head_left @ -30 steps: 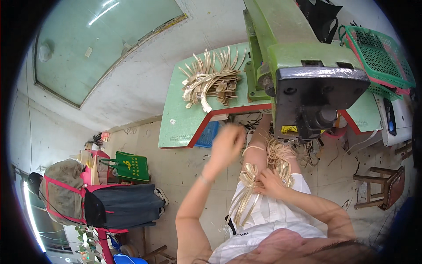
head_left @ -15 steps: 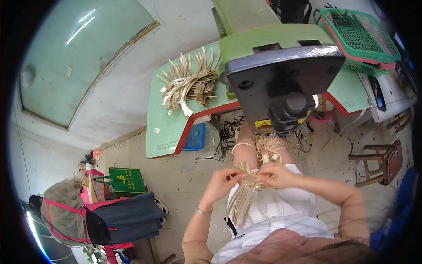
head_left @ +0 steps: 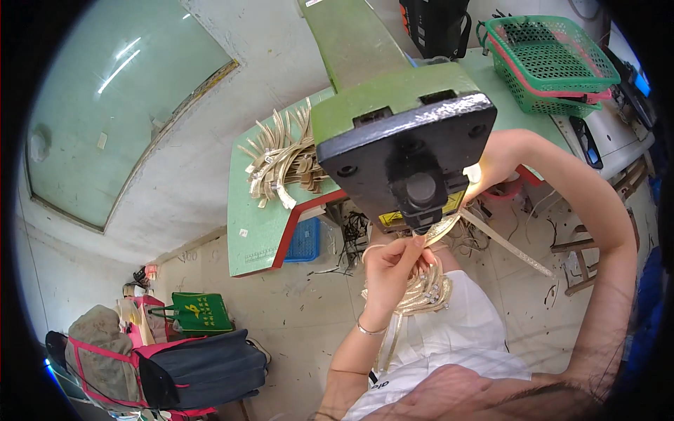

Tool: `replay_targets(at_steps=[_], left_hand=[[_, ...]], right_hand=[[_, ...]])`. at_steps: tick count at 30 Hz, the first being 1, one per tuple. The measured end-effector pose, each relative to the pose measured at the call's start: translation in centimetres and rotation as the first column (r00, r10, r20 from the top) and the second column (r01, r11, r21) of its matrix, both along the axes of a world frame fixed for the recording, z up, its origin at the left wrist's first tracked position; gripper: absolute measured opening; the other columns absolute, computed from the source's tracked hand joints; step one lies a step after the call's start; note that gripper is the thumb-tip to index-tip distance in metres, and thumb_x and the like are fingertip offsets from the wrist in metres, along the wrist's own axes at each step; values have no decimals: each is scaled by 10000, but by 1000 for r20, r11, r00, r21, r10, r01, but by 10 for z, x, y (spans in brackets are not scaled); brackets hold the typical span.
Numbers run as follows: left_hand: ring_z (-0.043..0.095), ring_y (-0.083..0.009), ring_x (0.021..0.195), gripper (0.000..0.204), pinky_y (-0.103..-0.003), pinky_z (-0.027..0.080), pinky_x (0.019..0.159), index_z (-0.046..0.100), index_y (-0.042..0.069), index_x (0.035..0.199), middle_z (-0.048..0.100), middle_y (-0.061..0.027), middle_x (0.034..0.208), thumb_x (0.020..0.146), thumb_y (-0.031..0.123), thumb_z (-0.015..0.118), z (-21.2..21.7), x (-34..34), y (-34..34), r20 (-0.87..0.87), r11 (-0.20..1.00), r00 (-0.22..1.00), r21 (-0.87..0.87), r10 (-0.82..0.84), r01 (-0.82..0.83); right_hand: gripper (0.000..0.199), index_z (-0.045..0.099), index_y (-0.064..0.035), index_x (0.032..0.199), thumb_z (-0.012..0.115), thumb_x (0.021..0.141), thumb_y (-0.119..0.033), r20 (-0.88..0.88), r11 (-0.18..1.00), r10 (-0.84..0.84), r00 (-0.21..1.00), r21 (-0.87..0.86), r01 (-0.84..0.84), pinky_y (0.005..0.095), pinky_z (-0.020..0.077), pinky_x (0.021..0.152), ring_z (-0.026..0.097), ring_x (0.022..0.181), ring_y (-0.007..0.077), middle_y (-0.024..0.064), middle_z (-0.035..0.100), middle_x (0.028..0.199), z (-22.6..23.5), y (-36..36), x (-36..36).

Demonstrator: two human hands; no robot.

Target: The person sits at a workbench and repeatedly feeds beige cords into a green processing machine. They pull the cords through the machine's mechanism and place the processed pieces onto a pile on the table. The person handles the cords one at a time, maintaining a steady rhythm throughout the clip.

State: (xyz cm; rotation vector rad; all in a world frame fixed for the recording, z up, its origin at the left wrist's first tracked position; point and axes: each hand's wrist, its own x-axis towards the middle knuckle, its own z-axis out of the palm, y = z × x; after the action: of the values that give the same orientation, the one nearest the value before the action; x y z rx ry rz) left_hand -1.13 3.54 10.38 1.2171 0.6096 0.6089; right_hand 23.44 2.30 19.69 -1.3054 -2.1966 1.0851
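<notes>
Pinching strap (head_left: 441, 228) near apparently printed label (head_left: 453, 203)

1. Glossy, metallic-looking finish on the gold strap (head_left: 442, 229).
2. Smooth, painted metal on the green machine arm (head_left: 357, 48).
3. Smooth, shiny metal on the wrist bangle (head_left: 370, 330).
4. Matt cloth on the white garment (head_left: 472, 319).
5. Perforated plastic on the green basket (head_left: 554, 59).

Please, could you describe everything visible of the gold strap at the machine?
The gold strap looks thin and glittery. Its broad part slants near the machine; a narrow, seemingly joined strip extends toward the lower right. The left hand pinches its left end. The right hand is near its upper end, contact unclear.
</notes>
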Motion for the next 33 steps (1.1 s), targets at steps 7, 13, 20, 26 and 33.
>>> replay_targets(at_steps=[7,13,20,26,33], left_hand=[[506,-41,571,227,-178,371,515,640,-1,784,581,7,632,923,150,543,-4,-22,1,-3,984,985,47,172,-172],[389,-18,514,243,-183,266,468,620,22,756,511,31,589,919,183,539,-5,-37,35,35,949,952,72,305,-307],[401,-53,566,149,-200,306,525,607,25,768,495,51,647,870,131,580,9,-49,81,-122,959,954,114,274,-261],[533,-162,757,284,-292,430,656,573,12,1071,613,-40,948,819,123,643,38,-60,8,139,335,891,892,433,-302],[608,-128,800,292,-239,464,677,603,-22,1102,662,-86,952,933,205,528,-3,15,-21,13,992,999,125,-37,35]], right_hand=[[206,602,-8,847,689,793,-187,-144,985,165,976,79,-155,282,464,668,567,690,136,49,619,742,-21,16,-2],[226,585,-24,790,691,783,-224,36,996,25,999,85,-28,288,437,620,530,640,159,30,564,652,-28,11,-2],[204,598,-22,788,668,801,-213,67,973,2,998,231,-18,302,457,635,565,653,164,57,630,733,-3,-3,-5],[274,603,-2,821,660,820,-270,-28,992,-32,999,118,35,296,467,647,586,684,174,65,632,737,-17,-7,-4],[407,587,-36,1097,627,832,-341,24,968,-18,1000,252,11,315,473,796,598,892,254,133,641,984,-11,-10,-38]])
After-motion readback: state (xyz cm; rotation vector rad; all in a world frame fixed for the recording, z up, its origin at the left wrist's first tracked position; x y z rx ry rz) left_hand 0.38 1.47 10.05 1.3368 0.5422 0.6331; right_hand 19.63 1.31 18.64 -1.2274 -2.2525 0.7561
